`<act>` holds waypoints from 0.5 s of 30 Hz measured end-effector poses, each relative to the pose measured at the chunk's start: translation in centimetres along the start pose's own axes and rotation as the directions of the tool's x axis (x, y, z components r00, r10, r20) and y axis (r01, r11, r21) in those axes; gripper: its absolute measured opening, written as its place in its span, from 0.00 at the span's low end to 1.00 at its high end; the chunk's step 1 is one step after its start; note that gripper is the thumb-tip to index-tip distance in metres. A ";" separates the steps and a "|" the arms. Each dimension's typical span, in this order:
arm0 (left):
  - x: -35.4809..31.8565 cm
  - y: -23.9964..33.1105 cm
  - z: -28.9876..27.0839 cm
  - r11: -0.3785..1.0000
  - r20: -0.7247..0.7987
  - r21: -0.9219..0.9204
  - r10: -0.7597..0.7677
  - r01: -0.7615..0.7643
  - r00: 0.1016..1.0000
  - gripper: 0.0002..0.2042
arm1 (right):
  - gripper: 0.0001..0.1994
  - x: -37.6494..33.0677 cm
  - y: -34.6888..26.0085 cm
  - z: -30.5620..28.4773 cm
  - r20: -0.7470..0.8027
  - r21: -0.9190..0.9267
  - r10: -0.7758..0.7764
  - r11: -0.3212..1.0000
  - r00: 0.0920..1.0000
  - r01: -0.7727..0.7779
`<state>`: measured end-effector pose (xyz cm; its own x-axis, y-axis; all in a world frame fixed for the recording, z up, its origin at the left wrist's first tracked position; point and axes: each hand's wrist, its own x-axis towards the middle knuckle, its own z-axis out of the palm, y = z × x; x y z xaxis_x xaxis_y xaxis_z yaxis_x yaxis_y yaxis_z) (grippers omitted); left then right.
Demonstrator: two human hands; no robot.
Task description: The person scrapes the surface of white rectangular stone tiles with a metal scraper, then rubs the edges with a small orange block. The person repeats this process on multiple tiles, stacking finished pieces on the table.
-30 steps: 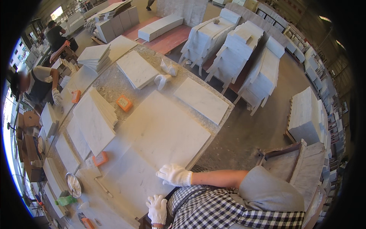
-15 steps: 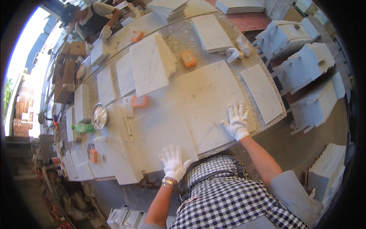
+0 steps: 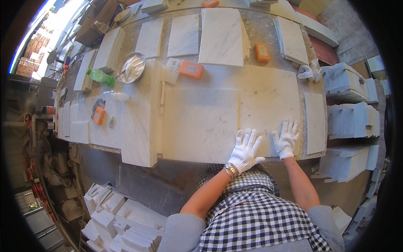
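Both white-gloved hands, the left hand and the right hand, are laid flat with fingers spread on the large pale rectangular marble slab at centre frame.

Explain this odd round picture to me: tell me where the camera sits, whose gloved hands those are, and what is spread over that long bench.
The camera is worn on a person's head and looks down through a fisheye lens, so straight edges bend. The arms coming in from below are that person's own. The left hand and right hand, both in white gloves, lie flat on a large pale stone slab; neither grips anything. Around it on the bench lie more white stone tiles, orange sanding blocks, a metal bowl and a green bottle.
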<state>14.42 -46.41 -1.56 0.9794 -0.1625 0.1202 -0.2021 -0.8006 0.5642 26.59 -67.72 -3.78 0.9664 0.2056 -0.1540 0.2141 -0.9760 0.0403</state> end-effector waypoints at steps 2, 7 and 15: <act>-3.1 -0.3 -0.7 0.991 -0.040 -0.136 -0.011 0.005 0.999 0.36 | 0.46 0.1 0.2 0.3 -0.008 -0.025 -0.005 1.000 1.000 0.005; -12.7 -3.4 -4.1 0.936 -0.032 -0.127 -0.334 0.327 0.942 0.36 | 0.45 0.1 0.2 0.5 -0.025 -0.056 -0.023 0.998 0.999 0.022; -17.8 -4.8 -4.9 0.317 -0.260 0.159 -0.900 0.935 0.349 0.47 | 0.44 0.2 -0.1 0.0 -0.001 -0.040 -0.003 0.999 1.000 0.003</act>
<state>-2.10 -36.83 -2.37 0.5229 0.8140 -0.2531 0.8524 -0.4973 0.1615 26.76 -67.63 -3.84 0.9659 0.2088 -0.1531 0.2225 -0.9717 0.0788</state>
